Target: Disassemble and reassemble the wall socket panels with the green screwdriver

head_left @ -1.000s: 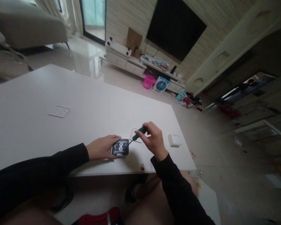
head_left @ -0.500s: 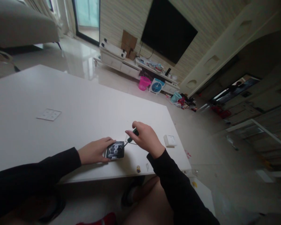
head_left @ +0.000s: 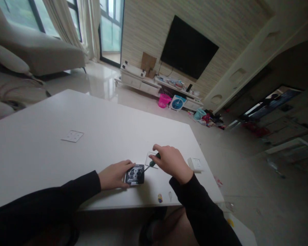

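A: What is that left hand [head_left: 115, 174] doing?

B: It is pinched tight on a black block [head_left: 135, 175] near the close edge of the white table [head_left: 113, 126]. Fingers at eleven o'clock, thumb at seven. The palm covers part of the block's nine o'clock side, so I can't see all of it.

A: And the right hand [head_left: 173, 162]?

B: It's at two o'clock from the block, curled around a screwdriver [head_left: 155, 160] with a dark green handle. The two hands are apart. The fingers hide much of the handle.

A: Does the tip touch the block?

B: It points at the dark bits on top, but it gets lost in the black. I can't tell if it touches.

A: What's that under the screwdriver?

B: A thin, pale frame [head_left: 148, 158] at two o'clock, partly covered by the hand and the handle. A white box [head_left: 195, 164] sits at three o'clock, and a flat white plate [head_left: 73, 136] lies at ten.

A: And those tiny things at four o'clock?

B: One yellowish bit [head_left: 160, 198] and one pale bit [head_left: 170, 196]. They're too small and blurry to name.
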